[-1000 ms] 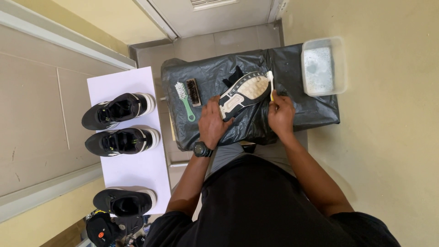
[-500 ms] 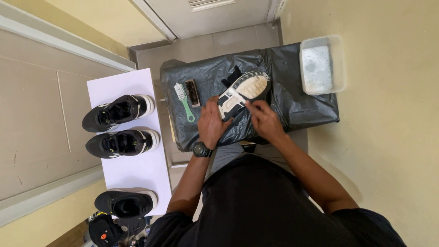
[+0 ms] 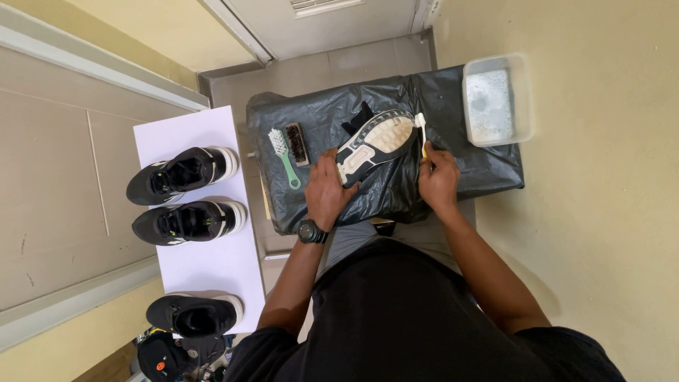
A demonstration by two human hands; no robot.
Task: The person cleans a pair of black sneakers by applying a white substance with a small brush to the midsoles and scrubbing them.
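Black plastic sheeting (image 3: pixel 396 191) covers the bench, and on it lies a shoe (image 3: pixel 375 143) turned sole up, its pale tread facing the camera. The left hand (image 3: pixel 329 189), a dark watch (image 3: pixel 311 232) on its wrist, has its fingers clamped on the heel end of the shoe and steadies it. The right hand (image 3: pixel 438 178) sits just beside the toe end, fingers closed around a small toothbrush (image 3: pixel 421 131) with a yellow handle, whose white head rests near the edge of the sole. Left of the shoe lie a green-handled brush (image 3: pixel 284 157) and a brown brush (image 3: pixel 296 143), touching or nearly so. A clear tub (image 3: pixel 496 100) of foamy water stands at the bench's far right corner. Three black sneakers (image 3: pixel 185 174) rest on a white sheet (image 3: pixel 205 262) on the floor to the left.
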